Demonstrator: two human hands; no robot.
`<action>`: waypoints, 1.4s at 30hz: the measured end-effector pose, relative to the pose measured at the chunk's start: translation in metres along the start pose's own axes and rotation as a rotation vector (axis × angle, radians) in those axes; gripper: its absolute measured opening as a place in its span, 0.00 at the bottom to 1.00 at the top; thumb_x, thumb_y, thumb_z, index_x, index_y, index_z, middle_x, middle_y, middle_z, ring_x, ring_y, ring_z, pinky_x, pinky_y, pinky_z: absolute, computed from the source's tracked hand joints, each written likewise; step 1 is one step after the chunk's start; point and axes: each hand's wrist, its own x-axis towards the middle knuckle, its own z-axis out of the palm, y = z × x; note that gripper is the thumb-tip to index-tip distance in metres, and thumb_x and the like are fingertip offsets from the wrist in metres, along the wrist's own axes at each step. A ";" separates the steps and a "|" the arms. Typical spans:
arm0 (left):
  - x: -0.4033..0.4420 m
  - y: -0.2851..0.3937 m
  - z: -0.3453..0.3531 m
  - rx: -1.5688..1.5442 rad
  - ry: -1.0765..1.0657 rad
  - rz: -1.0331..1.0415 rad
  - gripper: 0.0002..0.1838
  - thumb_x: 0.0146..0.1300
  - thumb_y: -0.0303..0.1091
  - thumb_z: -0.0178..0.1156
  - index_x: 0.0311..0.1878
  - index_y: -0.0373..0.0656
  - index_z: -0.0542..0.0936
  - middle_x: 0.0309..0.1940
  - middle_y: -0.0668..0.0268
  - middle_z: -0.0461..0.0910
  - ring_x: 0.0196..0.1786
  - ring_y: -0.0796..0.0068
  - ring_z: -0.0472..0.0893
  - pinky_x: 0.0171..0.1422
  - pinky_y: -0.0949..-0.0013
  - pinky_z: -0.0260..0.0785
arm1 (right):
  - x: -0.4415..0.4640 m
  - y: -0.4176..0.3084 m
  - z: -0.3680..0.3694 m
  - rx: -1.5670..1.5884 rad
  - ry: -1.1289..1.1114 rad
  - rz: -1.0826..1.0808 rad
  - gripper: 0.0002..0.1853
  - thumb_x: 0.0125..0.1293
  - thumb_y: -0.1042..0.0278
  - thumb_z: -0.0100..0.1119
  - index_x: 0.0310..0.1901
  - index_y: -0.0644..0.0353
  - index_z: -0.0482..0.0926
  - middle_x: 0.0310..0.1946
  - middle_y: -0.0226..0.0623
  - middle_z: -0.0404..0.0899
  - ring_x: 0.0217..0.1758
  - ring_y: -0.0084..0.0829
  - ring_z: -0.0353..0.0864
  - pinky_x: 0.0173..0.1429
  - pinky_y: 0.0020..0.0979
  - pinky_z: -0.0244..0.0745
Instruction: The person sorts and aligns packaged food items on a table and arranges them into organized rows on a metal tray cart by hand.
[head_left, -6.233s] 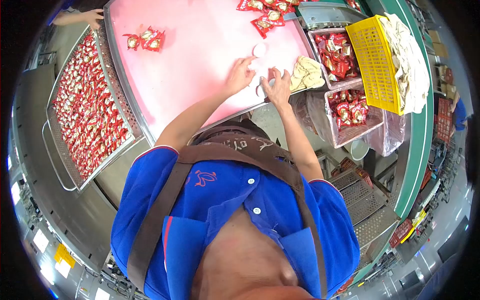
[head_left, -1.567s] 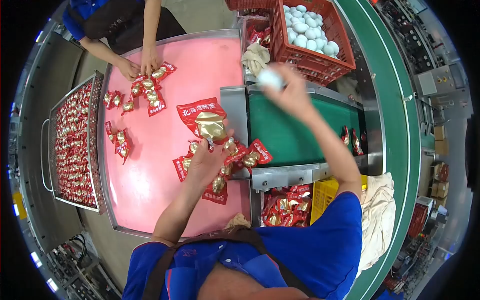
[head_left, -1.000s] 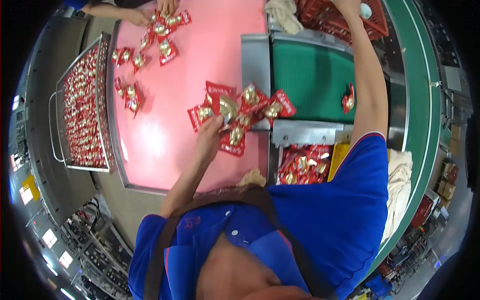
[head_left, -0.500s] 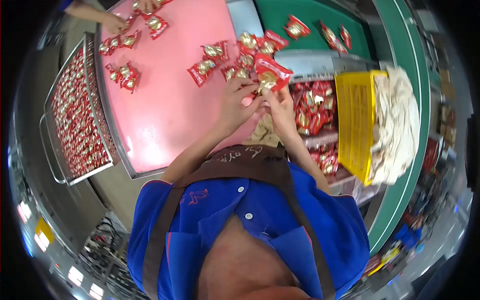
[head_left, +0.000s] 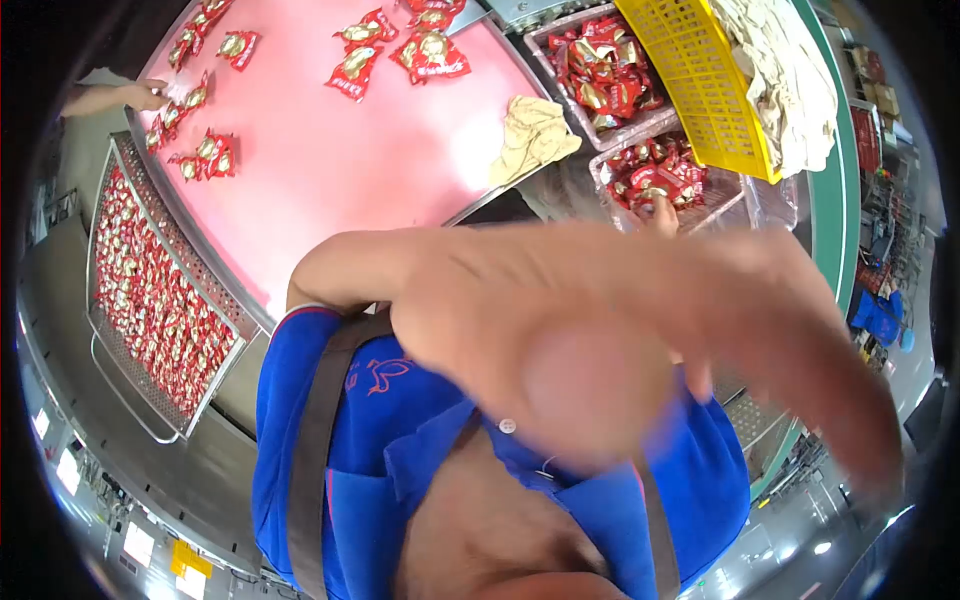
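My left hand [head_left: 600, 330] is raised very close to the camera and badly blurred. Its thumb and fingers are spread apart, with nothing visible between them. Behind it, only a small part of my right hand [head_left: 661, 213] shows, at the red-and-gold wrapped sweets [head_left: 655, 168] in the nearer plastic-lined tray [head_left: 715, 212]. The rest of that hand is hidden, so I cannot tell whether it grips a sweet. A farther lined tray [head_left: 543, 45] holds more of these sweets. Others lie on the pink table [head_left: 330, 170], including a cluster [head_left: 430, 50] at its far side.
A yellow crate [head_left: 690, 75] with a cream cloth [head_left: 785, 75] stands beside the trays. Another cloth [head_left: 535, 135] lies on the table's right corner. At left is a perforated metal tray [head_left: 165, 290] full of small wrapped sweets. A co-worker's hand [head_left: 148, 95] reaches the table's left edge.
The view has shifted toward the right-hand trays. My hands have parted from the sweet packet they held together; the left rose toward the camera, the right moved to the nearer lined tray.
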 end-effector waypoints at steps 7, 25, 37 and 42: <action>-0.033 -0.005 0.016 0.054 0.055 0.003 0.37 0.76 0.65 0.48 0.61 0.39 0.84 0.55 0.58 0.83 0.59 0.66 0.80 0.62 0.61 0.71 | 0.083 0.067 -0.059 -0.507 0.033 -0.219 0.32 0.72 0.67 0.60 0.77 0.59 0.67 0.56 0.37 0.83 0.47 0.30 0.85 0.40 0.33 0.85; -0.094 0.051 0.033 0.204 0.257 0.289 0.32 0.75 0.59 0.50 0.61 0.39 0.83 0.57 0.59 0.82 0.60 0.66 0.80 0.65 0.60 0.68 | 0.007 0.026 0.246 -0.974 -0.792 -0.980 0.15 0.71 0.73 0.61 0.58 0.58 0.85 0.50 0.43 0.86 0.44 0.33 0.89 0.44 0.33 0.85; -0.058 0.069 0.014 0.234 0.328 0.380 0.29 0.74 0.54 0.51 0.62 0.40 0.83 0.59 0.59 0.81 0.61 0.67 0.79 0.67 0.60 0.66 | 0.120 -0.052 0.455 -1.305 -0.704 -1.649 0.33 0.69 0.45 0.63 0.73 0.46 0.73 0.67 0.60 0.72 0.67 0.62 0.75 0.66 0.57 0.75; -0.054 0.062 0.030 0.273 0.371 0.414 0.28 0.74 0.52 0.52 0.62 0.40 0.83 0.59 0.60 0.81 0.62 0.67 0.79 0.68 0.60 0.65 | 0.161 -0.043 0.551 -1.535 -0.637 -1.365 0.52 0.62 0.17 0.53 0.82 0.35 0.59 0.77 0.65 0.59 0.75 0.73 0.64 0.72 0.63 0.69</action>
